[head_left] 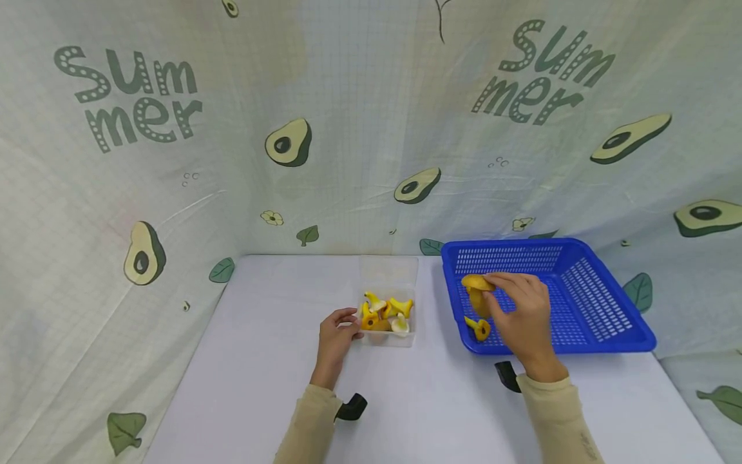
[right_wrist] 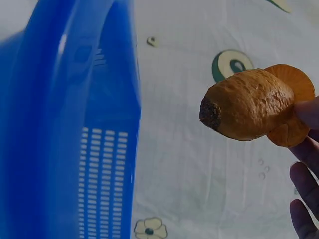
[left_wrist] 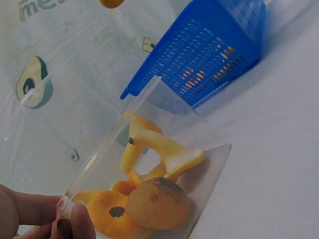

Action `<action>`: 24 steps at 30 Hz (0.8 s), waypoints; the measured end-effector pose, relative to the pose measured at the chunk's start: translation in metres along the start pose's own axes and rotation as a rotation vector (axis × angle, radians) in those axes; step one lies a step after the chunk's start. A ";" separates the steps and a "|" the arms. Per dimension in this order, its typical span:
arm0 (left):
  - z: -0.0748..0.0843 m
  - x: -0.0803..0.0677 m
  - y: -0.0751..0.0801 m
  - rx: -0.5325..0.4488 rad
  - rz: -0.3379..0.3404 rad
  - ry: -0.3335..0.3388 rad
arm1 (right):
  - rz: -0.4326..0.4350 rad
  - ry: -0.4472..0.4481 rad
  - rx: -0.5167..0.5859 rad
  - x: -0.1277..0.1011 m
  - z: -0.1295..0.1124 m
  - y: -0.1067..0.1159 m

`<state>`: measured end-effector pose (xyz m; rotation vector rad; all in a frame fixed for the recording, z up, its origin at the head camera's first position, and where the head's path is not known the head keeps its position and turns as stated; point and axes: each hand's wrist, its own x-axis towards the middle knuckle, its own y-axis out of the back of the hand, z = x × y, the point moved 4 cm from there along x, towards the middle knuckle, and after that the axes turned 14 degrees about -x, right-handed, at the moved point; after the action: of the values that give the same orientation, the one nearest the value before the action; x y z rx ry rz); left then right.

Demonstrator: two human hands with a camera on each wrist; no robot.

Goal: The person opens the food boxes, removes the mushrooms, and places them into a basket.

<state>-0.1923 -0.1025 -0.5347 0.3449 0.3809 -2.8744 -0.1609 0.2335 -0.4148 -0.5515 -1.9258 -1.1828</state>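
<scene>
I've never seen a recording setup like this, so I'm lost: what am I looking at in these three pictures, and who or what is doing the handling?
No machine here: a person works with two bare hands. The wide picture comes from a camera on the person's head; the other two come from cameras on each wrist. On the white table stands a clear plastic box holding yellow-orange toy mushrooms, and beside it a blue perforated plastic basket with one small orange mushroom lying inside. The left hand pinches the box's rim. The right hand holds a brown-orange mushroom over the basket. Behind hangs a cloth backdrop printed with avocados.
</scene>
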 end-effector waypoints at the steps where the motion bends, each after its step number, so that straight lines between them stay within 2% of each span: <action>1: 0.000 0.000 0.000 -0.002 0.003 0.005 | -0.005 -0.007 -0.008 0.000 0.003 0.002; 6: 0.000 0.000 0.001 -0.008 0.001 0.009 | -0.014 -0.042 -0.039 -0.001 0.016 0.011; 13: 0.002 -0.001 0.001 -0.021 -0.008 0.008 | 0.019 -0.114 -0.077 -0.001 0.036 0.021; 19: 0.002 -0.002 0.001 -0.019 -0.005 0.014 | -0.056 -0.169 -0.092 -0.003 0.045 0.021; 24: 0.003 -0.002 0.000 -0.010 -0.006 0.013 | -0.096 -0.173 -0.089 -0.004 0.041 0.016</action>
<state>-0.1913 -0.1035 -0.5314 0.3613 0.3995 -2.8759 -0.1637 0.2776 -0.4197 -0.6322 -2.0723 -1.3239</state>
